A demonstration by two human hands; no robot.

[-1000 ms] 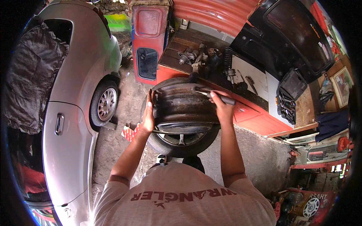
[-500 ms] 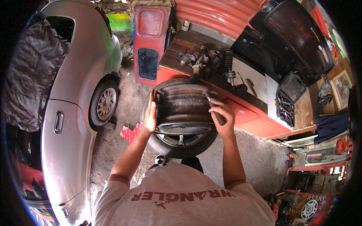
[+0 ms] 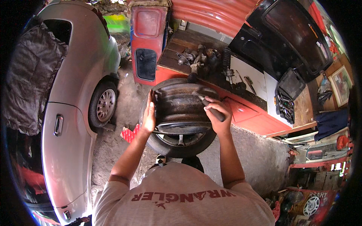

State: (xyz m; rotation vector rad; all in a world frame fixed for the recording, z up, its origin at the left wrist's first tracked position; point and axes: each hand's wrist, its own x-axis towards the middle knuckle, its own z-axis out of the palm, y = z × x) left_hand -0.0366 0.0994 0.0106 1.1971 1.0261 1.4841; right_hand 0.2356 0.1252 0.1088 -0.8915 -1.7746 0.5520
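Note:
A bare, dark wheel rim stands on edge with its worn barrel facing up. Under it lies a tyre with a spoked wheel inside. My left hand rests flat along the rim's left edge, fingers stretched out and together. In my right hand is a black-handled hand tool with a greyish metal shaft. Its tip points up and left and meets the far part of the barrel; the exact shape of the tip is hard to make out.
A silver car stands at left. Ahead, a red-fronted workbench carries greasy car parts, a coil spring, a brush and an opened tool case. A black car panel leans behind. Red patterned cardboard lies on the floor.
My right hand has turned the tool, so its tip has swung left across the barrel and its handle slants more toward the lower right. My left hand stays against the rim.

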